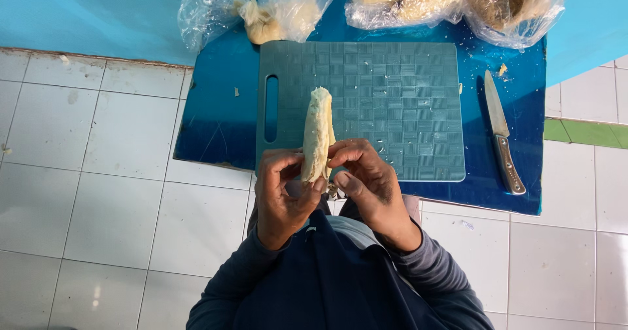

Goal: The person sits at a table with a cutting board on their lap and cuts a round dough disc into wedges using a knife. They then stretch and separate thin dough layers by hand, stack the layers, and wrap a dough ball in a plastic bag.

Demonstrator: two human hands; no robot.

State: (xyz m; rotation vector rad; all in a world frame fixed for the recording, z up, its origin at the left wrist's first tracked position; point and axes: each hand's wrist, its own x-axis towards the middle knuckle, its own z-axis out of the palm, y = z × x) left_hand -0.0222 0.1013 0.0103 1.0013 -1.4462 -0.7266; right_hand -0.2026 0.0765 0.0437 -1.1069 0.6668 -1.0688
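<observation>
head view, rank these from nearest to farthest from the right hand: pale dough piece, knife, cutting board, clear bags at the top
From the right hand:
1. Pale dough piece, pinched in its fingers, with the left hand too.
2. Teal cutting board, just beyond the hands.
3. Knife, off to the right on the blue mat.
4. Clear bags, along the far edge.

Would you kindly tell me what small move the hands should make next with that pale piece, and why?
Probably lower the pale peeled piece onto the teal cutting board. Both the left hand and right hand hold it upright over the board's near edge, and the knife lies untouched.
</observation>
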